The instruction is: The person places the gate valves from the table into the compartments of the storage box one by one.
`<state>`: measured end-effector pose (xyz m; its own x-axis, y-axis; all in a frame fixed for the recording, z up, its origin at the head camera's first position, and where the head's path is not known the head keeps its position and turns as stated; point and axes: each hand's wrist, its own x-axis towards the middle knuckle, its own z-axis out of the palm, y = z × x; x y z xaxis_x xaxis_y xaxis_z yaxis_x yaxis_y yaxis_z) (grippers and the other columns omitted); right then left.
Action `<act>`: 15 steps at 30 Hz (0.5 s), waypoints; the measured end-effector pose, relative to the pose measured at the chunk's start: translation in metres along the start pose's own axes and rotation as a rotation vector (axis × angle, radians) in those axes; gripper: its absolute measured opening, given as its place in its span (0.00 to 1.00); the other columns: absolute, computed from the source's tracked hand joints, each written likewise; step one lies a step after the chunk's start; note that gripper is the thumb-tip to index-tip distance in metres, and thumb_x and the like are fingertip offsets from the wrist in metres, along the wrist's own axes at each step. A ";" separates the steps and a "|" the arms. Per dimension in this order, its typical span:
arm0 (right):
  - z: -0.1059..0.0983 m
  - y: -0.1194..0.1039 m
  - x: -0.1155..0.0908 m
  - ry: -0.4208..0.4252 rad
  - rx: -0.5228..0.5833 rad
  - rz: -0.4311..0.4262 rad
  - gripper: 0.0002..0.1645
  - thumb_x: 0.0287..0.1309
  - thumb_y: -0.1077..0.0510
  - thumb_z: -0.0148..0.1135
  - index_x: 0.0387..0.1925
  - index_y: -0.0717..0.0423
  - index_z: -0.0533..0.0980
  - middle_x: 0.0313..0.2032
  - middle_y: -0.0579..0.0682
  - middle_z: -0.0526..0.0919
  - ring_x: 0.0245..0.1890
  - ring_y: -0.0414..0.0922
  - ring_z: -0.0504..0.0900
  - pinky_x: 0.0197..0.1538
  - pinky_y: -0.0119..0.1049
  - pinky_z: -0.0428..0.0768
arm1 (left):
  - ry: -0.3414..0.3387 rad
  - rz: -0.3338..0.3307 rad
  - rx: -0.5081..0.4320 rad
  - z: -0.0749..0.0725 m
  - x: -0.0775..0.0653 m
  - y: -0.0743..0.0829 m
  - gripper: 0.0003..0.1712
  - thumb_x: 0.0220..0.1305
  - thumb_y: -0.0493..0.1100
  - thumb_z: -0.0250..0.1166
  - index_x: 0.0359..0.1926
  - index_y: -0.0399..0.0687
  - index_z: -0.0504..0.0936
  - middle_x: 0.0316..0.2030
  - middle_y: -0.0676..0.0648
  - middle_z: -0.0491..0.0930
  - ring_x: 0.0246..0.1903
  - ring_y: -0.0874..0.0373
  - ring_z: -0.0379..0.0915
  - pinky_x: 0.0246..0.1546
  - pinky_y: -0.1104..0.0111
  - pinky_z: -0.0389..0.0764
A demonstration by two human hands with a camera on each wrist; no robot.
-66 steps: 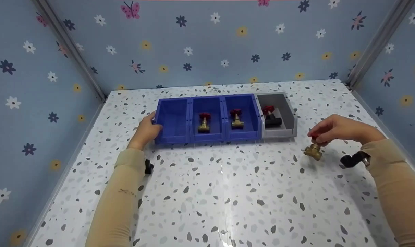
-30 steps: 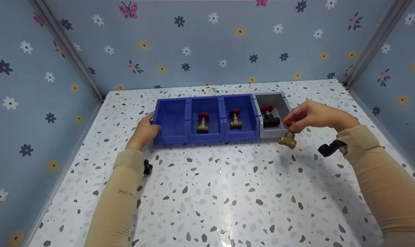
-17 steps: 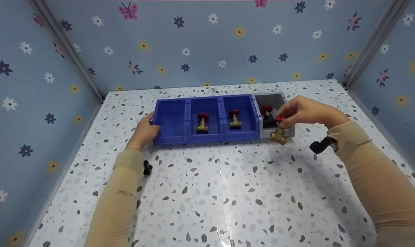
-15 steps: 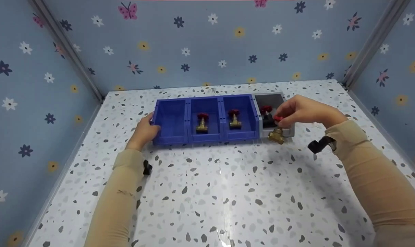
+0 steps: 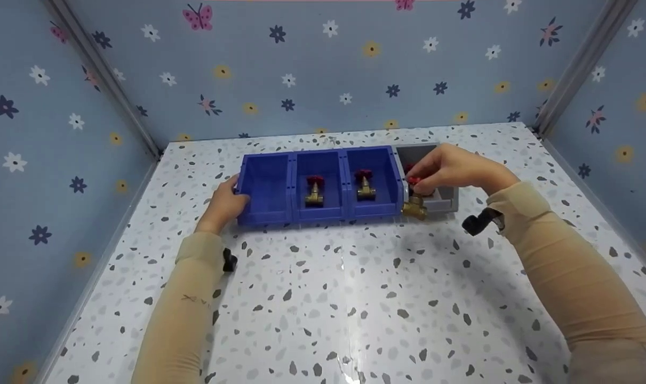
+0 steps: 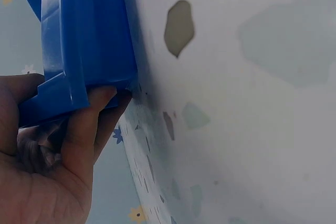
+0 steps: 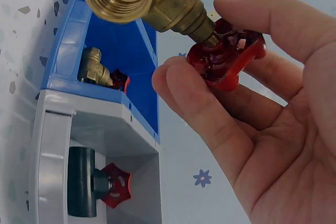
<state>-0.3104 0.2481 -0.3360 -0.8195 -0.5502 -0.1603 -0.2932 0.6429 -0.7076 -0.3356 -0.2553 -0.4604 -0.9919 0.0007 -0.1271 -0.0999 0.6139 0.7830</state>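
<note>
My left hand (image 5: 224, 207) grips the outer side of the leftmost blue bin (image 5: 266, 215), its thumb over the edge; in the left wrist view its fingers curl round the blue wall (image 6: 100, 35). With thumb and fingertips, my right hand (image 5: 459, 169) pinches the red handwheel (image 7: 226, 59) of a brass valve (image 5: 415, 208). That valve hangs tilted above the front left part of the grey bin (image 5: 444, 206). Inside the grey bin lies a dark-bodied valve (image 7: 82, 182) with a red handwheel, largely hidden by my hand in the head view.
Two more brass valves lie in the blue bins, one in the second bin (image 5: 314, 197) and one in the third bin (image 5: 365, 191). All the bins stand joined in a row on a speckled white table (image 5: 312, 298). Flowered panels (image 5: 323, 69) enclose the back and sides.
My right hand has carried the brass valve leftward, from beside the row to over the grey bin near the third blue bin. My left hand has stayed on the leftmost bin.
</note>
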 end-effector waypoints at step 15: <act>0.019 -0.018 0.025 -0.019 0.006 -0.030 0.19 0.67 0.63 0.71 0.58 0.65 0.86 0.49 0.59 0.92 0.42 0.39 0.89 0.47 0.28 0.88 | -0.007 0.007 -0.033 0.000 -0.001 0.001 0.45 0.71 0.36 0.52 0.88 0.44 0.53 0.80 0.29 0.64 0.80 0.35 0.62 0.81 0.42 0.64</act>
<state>-0.3166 0.2131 -0.3404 -0.8008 -0.5793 -0.1521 -0.3146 0.6229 -0.7163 -0.3343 -0.2550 -0.4591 -0.9920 0.0105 -0.1260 -0.0958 0.5878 0.8033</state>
